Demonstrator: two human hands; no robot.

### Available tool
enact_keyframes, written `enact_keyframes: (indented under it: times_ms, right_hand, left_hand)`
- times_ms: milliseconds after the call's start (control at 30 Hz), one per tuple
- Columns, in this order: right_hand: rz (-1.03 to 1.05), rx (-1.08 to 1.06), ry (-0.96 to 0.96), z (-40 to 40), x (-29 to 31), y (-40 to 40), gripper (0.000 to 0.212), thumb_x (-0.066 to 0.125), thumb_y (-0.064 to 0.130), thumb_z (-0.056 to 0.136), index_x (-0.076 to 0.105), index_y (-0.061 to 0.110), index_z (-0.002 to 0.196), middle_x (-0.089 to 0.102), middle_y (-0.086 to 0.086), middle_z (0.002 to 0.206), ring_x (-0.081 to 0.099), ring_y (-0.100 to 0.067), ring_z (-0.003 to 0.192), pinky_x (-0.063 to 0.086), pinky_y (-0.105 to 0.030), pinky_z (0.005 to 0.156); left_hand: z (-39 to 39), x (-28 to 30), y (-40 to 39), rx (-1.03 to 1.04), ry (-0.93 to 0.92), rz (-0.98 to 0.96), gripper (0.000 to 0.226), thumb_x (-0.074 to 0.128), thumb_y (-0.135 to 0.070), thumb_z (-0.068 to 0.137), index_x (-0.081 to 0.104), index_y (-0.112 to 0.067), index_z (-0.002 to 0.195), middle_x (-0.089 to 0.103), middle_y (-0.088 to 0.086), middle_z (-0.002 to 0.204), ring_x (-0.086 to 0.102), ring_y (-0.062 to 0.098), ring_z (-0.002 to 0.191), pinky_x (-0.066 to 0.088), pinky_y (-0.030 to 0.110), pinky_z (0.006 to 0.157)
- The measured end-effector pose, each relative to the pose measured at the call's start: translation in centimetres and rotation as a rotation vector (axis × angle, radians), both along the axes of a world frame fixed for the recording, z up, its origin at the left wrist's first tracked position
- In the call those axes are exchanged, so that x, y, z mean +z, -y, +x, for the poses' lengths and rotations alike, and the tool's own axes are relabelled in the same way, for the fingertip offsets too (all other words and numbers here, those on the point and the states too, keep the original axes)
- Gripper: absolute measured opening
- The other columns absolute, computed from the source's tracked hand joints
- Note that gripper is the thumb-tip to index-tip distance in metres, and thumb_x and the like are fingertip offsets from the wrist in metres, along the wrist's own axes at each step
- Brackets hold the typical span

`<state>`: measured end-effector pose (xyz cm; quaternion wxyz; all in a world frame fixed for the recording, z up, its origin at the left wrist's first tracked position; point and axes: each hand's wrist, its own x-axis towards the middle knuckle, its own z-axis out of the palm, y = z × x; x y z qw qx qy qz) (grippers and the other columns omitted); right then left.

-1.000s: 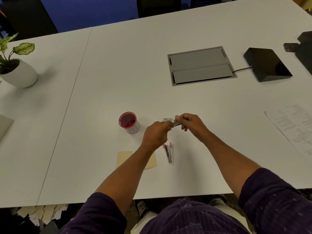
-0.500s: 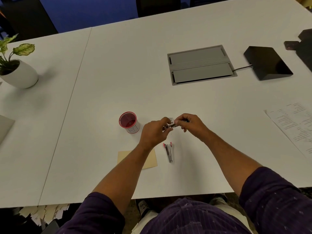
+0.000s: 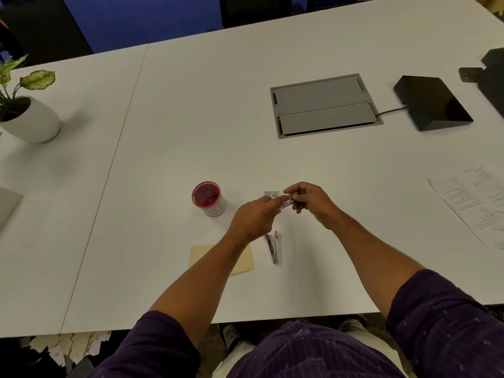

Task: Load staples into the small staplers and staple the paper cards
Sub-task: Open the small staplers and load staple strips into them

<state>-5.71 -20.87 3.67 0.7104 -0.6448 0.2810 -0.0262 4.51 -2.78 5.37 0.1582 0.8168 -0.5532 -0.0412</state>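
White tabletop [image 3: 272, 290]. Right hand [image 3: 309, 203] grips small stapler [image 3: 287, 204], left hand [image 3: 256, 218] pinching at its end, probably feeding staples. Second stapler [image 3: 273, 248] lies nearer, paper card [image 3: 242, 261] left. Next: seat strip, close.

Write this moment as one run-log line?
step: loading staples | both hands: left hand, right hand hold small stapler | second stapler: on table | cards: unstapled

White table [image 3: 272, 64] — red cup [image 3: 208, 199], tan card [image 3: 242, 261], stapler [image 3: 273, 248], potted plant [image 3: 30, 118]
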Motion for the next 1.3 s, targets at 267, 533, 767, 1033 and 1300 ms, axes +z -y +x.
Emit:
enact_keyframes:
  times_ms: [267, 533, 767, 1033, 1300]
  right_hand:
    - [0.066, -0.046, -0.033, -0.2, -0.9, -0.5, 0.024, 0.053, -0.007, 0.098, 0.072, 0.006, 0.105, 0.071, -0.015, 0.098, 0.067, -0.023, 0.081, 0.059, -0.029, 0.073]
    - [0.130, -0.091, -0.087, -0.1, -1.2, -0.2, 0.024, 0.049, -0.007, 0.100, 0.070, -0.005, 0.112, 0.069, -0.025, 0.113, 0.068, -0.031, 0.098, 0.058, -0.034, 0.085]
    - [0.225, -0.024, -0.241, -0.1, -1.9, -1.5, 0.034, 0.035, -0.002, 0.105, 0.065, -0.009, 0.119, 0.069, -0.025, 0.117, 0.070, -0.033, 0.106, 0.058, -0.036, 0.091]
    - [0.186, -0.106, -0.110, -0.1, -1.8, -0.7, 0.022, 0.068, 0.011, 0.096, 0.073, -0.007, 0.108, 0.074, -0.026, 0.106, 0.074, -0.031, 0.094, 0.060, -0.036, 0.087]
    - [0.125, -0.122, -0.002, 0.0, -1.3, 0.0, 0.011, 0.074, 0.011, 0.091, 0.079, 0.003, 0.097, 0.078, -0.016, 0.090, 0.076, -0.024, 0.081, 0.062, -0.028, 0.074]
  left_hand:
    - [0.4, 0.6, 0.3, -0.007, -0.058, 0.054, 0.026, 0.057, -0.029, 0.099, 0.050, -0.021, 0.122, 0.070, 0.002, 0.093, 0.061, 0.022, 0.071, 0.056, 0.037, 0.061]
    - [0.1, 0.8, 0.3, -0.004, 0.046, 0.067, 0.021, 0.056, -0.031, 0.099, 0.050, -0.019, 0.116, 0.070, 0.002, 0.091, 0.061, 0.024, 0.066, 0.054, 0.036, 0.056]
    - [0.0, 1.1, 0.9, -0.153, 0.244, 0.209, 0.037, 0.073, -0.017, 0.086, 0.049, -0.021, 0.114, 0.068, 0.003, 0.077, 0.057, 0.023, 0.054, 0.034, 0.025, 0.046]
    - [0.6, 0.6, 0.1, 0.014, 0.020, 0.059, 0.030, 0.062, -0.031, 0.096, 0.050, -0.021, 0.122, 0.074, 0.001, 0.094, 0.066, 0.025, 0.071, 0.052, 0.032, 0.056]
    - [0.3, 0.1, -0.4, 0.166, -0.187, -0.014, 0.036, 0.067, -0.035, 0.093, 0.046, -0.027, 0.122, 0.075, 0.001, 0.108, 0.071, 0.023, 0.080, 0.060, 0.039, 0.066]
